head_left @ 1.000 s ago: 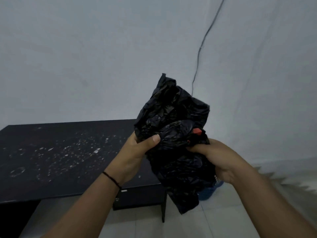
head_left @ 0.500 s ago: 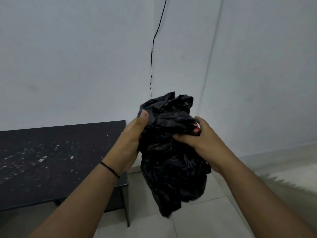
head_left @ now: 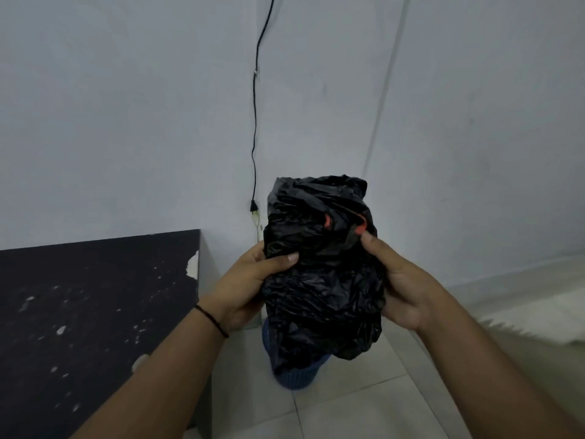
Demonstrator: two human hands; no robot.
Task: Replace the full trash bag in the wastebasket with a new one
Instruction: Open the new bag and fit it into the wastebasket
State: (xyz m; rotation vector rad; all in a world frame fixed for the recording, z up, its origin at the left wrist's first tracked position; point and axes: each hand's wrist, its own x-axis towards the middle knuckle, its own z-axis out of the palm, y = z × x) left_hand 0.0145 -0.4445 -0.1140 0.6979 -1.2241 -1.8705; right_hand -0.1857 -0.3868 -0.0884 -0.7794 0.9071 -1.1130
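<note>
- Pale grey walls meet in a corner ahead of you, with a black cable [head_left: 254, 122] running down the left wall to a plug near the floor.
- Light floor tiles [head_left: 364, 407] fill the lower part of the view; a pale blurred edge shows at far right, cannot tell what it is.
- Your black table [head_left: 95, 312] sits at left against the wall, top speckled with white flecks, veneer chipped at the right edge.
- You hold a crumpled black trash bag [head_left: 323, 280] up in front of you, in the air, between both hands.
- Orange-red drawstring bits [head_left: 328, 221] peek out of folds near the bag's top.
- Your left hand [head_left: 250, 286] grips the bag's left side, thumb laid across the front, fingers wrapped behind out of sight.
- A thin black band [head_left: 211, 320] circles your left wrist.
- Your right hand [head_left: 399, 286] clamps the bag's right side, thumb tip pressed into the plastic just below the right orange bit, fingers hidden behind the bag.
- A blue ribbed wastebasket [head_left: 297, 377] stands on the floor just right of the table, directly under the bag from this view; the bag's lower end overlaps its rim, cannot tell if they touch.
- The inside of the wastebasket is hidden by the bag.
</note>
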